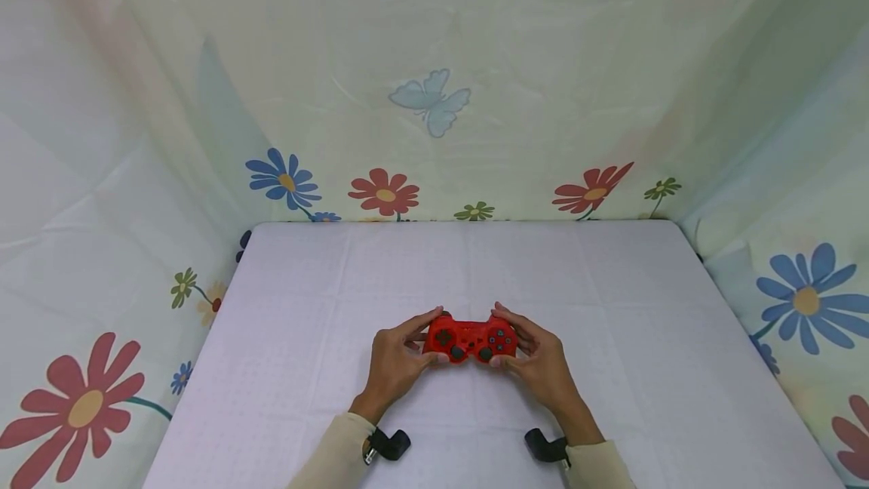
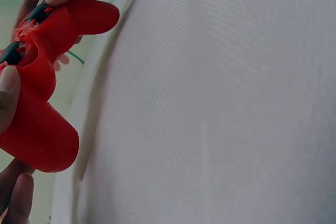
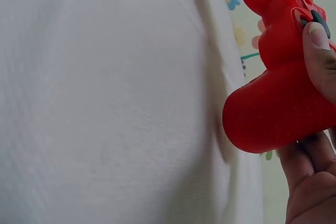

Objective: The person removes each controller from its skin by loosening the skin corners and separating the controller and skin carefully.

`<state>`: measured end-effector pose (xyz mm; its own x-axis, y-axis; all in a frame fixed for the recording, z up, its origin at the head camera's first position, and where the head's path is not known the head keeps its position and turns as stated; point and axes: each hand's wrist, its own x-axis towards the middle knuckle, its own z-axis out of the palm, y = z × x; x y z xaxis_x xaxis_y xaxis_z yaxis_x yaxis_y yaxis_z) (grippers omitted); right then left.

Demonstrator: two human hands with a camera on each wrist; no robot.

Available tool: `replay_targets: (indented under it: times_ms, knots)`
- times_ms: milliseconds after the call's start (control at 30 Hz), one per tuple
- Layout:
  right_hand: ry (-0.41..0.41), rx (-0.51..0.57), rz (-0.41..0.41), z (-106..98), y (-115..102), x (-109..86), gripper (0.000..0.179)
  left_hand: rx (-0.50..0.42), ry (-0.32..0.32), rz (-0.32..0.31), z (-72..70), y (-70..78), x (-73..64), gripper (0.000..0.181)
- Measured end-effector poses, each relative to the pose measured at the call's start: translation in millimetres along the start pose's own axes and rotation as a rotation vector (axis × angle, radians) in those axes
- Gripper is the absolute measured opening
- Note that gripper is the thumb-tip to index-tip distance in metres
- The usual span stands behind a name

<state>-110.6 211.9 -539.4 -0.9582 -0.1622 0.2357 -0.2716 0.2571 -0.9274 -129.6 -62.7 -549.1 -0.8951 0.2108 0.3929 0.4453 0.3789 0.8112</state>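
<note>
A controller (image 1: 470,332) is grasped by left grip (image 1: 397,357) and right grip (image 1: 543,363), likely for steadiness, short of the desk (image 1: 631,308)'s far edge.

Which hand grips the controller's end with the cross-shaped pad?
The left hand, which holds the red controller by the end with the dark cross-shaped pad; the right hand grips the other end, with the button cluster.

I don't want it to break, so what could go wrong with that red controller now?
The red controller might slip and bump the white tabletop if the left hand or right hand loosens, because the hands seem to hold it up. The right thumb is close by a dark stick, so it could push that by accident.
</note>
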Motion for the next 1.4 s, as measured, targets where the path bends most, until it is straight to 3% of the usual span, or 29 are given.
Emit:
replay_targets:
  times_ms: [167, 300, 433, 633, 933, 1167, 1400]
  knots:
    - [0.008, 0.007, -0.013, 1, 3, -1.6, 0.080, 0.024, 0.023, 0.028, 2.0, -2.2, -2.0, 0.074]
    - [0.004, 0.007, -0.025, 1, 5, -2.2, 0.079, 0.008, 0.003, 0.025, 0.6, -2.8, -2.8, 0.073]
    - [-0.005, 0.008, -0.032, 1, 6, -2.6, 0.080, -0.030, -0.059, -0.005, -3.8, -1.3, -1.1, 0.074]
    - [-0.032, 0.025, -0.017, -1, 5, -3.4, 0.082, -0.075, -0.202, -0.096, -13.9, -1.6, 7.5, 0.072]
    - [-0.156, 0.059, 0.028, -15, 2, 1.8, 0.071, -0.049, -0.338, -0.146, -24.5, -1.2, 16.0, 0.069]
    - [-0.286, 0.046, 0.057, -26, 1, 10.5, 0.061, -0.057, -0.400, -0.141, -28.2, -3.2, 19.2, 0.061]
    - [-0.344, 0.059, 0.160, -33, -4, 15.2, 0.059, -0.084, -0.420, -0.157, -29.7, -3.9, 21.0, 0.056]
